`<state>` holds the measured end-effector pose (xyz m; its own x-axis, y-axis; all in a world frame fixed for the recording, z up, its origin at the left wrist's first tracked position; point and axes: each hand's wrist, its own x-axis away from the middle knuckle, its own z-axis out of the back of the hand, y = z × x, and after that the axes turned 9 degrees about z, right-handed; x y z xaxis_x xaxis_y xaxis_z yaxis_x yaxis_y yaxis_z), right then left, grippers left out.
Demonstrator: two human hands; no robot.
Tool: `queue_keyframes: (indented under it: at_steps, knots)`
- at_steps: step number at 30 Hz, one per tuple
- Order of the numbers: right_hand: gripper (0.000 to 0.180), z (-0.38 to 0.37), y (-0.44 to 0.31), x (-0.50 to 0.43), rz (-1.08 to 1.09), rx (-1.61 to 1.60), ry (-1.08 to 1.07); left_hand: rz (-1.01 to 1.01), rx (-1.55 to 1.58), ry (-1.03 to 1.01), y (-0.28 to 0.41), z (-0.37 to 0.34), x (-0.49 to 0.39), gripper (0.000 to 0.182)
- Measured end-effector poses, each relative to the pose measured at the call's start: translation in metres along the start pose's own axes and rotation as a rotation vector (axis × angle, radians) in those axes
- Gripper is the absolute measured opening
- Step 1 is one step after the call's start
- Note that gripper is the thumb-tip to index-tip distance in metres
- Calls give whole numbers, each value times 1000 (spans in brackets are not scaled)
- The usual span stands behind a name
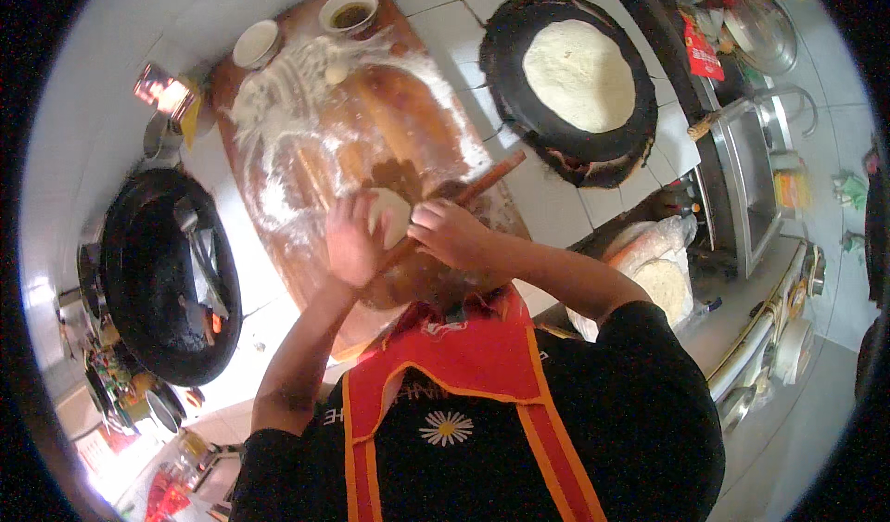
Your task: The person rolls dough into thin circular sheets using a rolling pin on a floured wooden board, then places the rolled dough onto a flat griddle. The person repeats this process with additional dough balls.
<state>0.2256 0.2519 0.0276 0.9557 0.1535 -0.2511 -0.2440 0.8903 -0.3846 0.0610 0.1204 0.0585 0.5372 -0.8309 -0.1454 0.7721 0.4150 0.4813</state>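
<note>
A pale round piece of dough [392,217] is between my two hands, over the near part of a floury wooden board [410,115]. My left hand [353,235] holds its left side, the fingers blurred across the dough. The curled fingertips of my right hand [448,231] meet its right edge; whether they pinch the dough or the pin is unclear. A wooden rolling pin [495,176] slants across the board and passes beneath my right hand. Its near end runs towards my left palm. Loose flour [278,105] covers the board's far left.
A flat dough round [580,77] lies on a black griddle [506,84] at the far right. Bowls of dark liquid [374,9] and pale contents [256,43] stand at the board's far edge. A black wok [149,272] with utensils is left; flatbread [660,289] sits right.
</note>
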Motion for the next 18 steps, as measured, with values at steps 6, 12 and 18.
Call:
queue_keyframes:
  at_steps: [6, 12, 18]
  knots:
    - [40, 67, 110, 2, -126, 218, 224, 48, -277, -39, -52, -21, -1, 27]
    - [64, 144, 275, 78, -759, 598, 898, 300, -306, 295, -74, -27, -1, 27]
    - [68, 122, 356, 108, -1218, 416, 516, 334, -343, 238, -74, -24, -2, 26]
